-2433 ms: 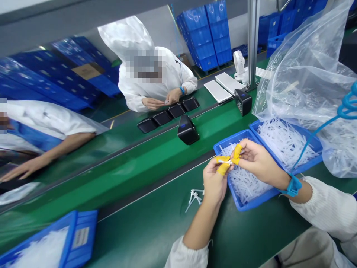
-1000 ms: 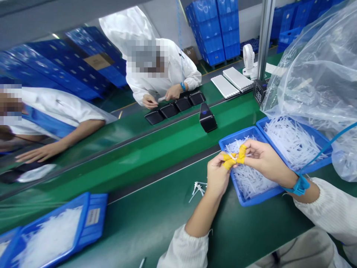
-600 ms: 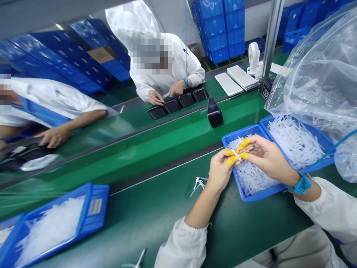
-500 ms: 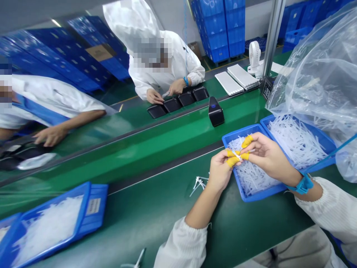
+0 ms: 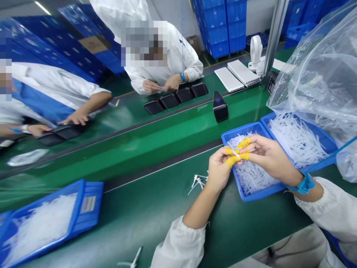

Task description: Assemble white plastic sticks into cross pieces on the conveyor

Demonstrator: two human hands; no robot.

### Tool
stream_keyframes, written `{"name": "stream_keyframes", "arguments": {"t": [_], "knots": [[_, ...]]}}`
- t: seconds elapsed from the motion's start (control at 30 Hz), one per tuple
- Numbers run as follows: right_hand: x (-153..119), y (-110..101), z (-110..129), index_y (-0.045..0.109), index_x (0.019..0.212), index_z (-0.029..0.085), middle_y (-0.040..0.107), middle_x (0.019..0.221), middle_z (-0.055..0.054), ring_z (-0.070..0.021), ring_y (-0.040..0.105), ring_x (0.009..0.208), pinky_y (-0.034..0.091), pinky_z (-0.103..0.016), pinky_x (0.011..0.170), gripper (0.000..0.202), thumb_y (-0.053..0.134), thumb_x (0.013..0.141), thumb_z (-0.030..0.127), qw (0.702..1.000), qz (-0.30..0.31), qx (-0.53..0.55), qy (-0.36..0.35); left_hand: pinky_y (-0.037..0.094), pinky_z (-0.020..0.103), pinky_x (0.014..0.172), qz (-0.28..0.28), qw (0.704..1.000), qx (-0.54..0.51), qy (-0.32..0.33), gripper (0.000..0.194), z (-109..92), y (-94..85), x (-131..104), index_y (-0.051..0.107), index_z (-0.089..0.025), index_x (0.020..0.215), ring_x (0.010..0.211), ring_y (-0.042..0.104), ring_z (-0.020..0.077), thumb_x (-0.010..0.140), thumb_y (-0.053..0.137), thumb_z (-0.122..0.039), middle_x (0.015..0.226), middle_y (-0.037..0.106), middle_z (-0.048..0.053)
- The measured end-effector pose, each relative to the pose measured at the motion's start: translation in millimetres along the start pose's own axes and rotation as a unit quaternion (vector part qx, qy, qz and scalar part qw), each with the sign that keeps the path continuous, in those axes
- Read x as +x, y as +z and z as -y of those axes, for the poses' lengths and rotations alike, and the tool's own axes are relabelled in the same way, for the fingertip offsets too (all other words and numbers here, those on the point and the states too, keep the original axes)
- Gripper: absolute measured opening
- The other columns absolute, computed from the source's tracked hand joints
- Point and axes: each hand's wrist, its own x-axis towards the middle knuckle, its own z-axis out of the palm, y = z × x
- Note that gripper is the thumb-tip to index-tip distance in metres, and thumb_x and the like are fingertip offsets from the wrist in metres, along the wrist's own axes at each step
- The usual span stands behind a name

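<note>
Both my hands meet over a blue bin (image 5: 243,193) of thin white plastic strips (image 5: 255,178). My left hand (image 5: 220,167) pinches a small white plastic piece (image 5: 235,153) between thumb and forefinger, which wear yellow finger covers. Opposite it, my right hand (image 5: 262,150), also with yellow covers, grips the same piece from the other side. Its exact kind is too small to make out. Several white pieces (image 5: 198,181) lie in a little pile on the green table beside my left forearm.
A second blue bin of strips (image 5: 298,143) adjoins at right, under a clear plastic bag (image 5: 320,70). Another blue bin (image 5: 89,203) stands at left. A black device (image 5: 220,108) rests on the green conveyor (image 5: 156,139). Across it, two co-workers handle black cases (image 5: 170,99).
My hands keep the white piece pinched in nearly the same place. The black device has shifted slightly right along the conveyor. The co-worker at left has moved both hands onto black cases.
</note>
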Motion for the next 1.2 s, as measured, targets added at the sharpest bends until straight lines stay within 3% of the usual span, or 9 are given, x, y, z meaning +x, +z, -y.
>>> {"name": "stream_keyframes", "arguments": {"t": [0.27, 0.43, 0.6, 0.83, 1.07, 1.2], "knots": [[-3, 2, -1, 0.075, 0.127, 0.027, 0.085, 0.126, -0.006, -0.0240, 0.082, 0.119, 0.067, -0.041, 0.109, 0.025, 0.078, 0.102, 0.024, 0.995, -0.006, -0.037, -0.096, 0.064, 0.019, 0.069, -0.016, 0.999, -0.040, 0.007, 0.061, -14, 7.4, 0, 0.071, -0.025, 0.110, 0.075, 0.075, 0.0110, 0.065, 0.112, -0.034, 0.098, 0.077, 0.000], [-4, 4, 0, 0.076, 0.124, 0.026, 0.086, 0.123, -0.005, -0.0231, 0.083, 0.117, 0.068, -0.039, 0.106, 0.024, 0.074, 0.102, 0.017, 0.992, -0.016, -0.039, -0.117, 0.065, 0.018, 0.070, -0.001, 0.997, -0.055, -0.054, 0.054, -13, 7.5, -4, 0.076, -0.022, 0.115, 0.073, 0.075, 0.0102, 0.074, 0.108, -0.037, 0.099, 0.079, 0.003], [-4, 4, -1, 0.077, 0.125, 0.025, 0.086, 0.121, -0.005, -0.0227, 0.084, 0.115, 0.068, -0.039, 0.106, 0.022, 0.074, 0.104, 0.020, 0.986, -0.024, -0.065, -0.150, 0.064, 0.012, 0.076, -0.043, 0.995, -0.078, -0.053, 0.061, -17, 7.3, -6, 0.077, -0.028, 0.129, 0.081, 0.077, 0.0074, 0.076, 0.107, -0.032, 0.109, 0.080, 0.001], [-3, 5, 0, 0.076, 0.125, 0.024, 0.085, 0.124, -0.006, -0.0215, 0.084, 0.114, 0.069, -0.034, 0.101, 0.021, 0.074, 0.104, 0.019, 0.985, -0.024, -0.077, -0.154, 0.064, 0.015, 0.072, -0.021, 0.997, -0.036, -0.061, 0.043, -17, 11.8, -6, 0.085, -0.021, 0.096, 0.078, 0.076, 0.0097, 0.066, 0.111, -0.037, 0.096, 0.083, 0.003], [-2, 6, -1, 0.072, 0.124, 0.024, 0.084, 0.120, -0.006, -0.0216, 0.084, 0.113, 0.070, -0.035, 0.099, 0.022, 0.073, 0.102, 0.019, 0.987, -0.026, -0.081, -0.139, 0.063, 0.018, 0.067, -0.064, 0.998, 0.004, 0.007, 0.044, -11, 9.5, -3, 0.086, -0.019, 0.083, 0.072, 0.075, 0.0116, 0.060, 0.112, -0.045, 0.086, 0.082, 0.003], [0, 6, -4, 0.070, 0.121, 0.023, 0.083, 0.117, -0.007, -0.0221, 0.084, 0.110, 0.071, -0.036, 0.096, 0.021, 0.075, 0.100, 0.023, 0.990, -0.025, -0.073, -0.114, 0.062, 0.020, 0.062, -0.068, 0.997, 0.029, 0.008, 0.044, -10, 8.5, -3, 0.085, -0.018, 0.081, 0.067, 0.073, 0.0115, 0.061, 0.111, -0.046, 0.085, 0.081, 0.004]]}}
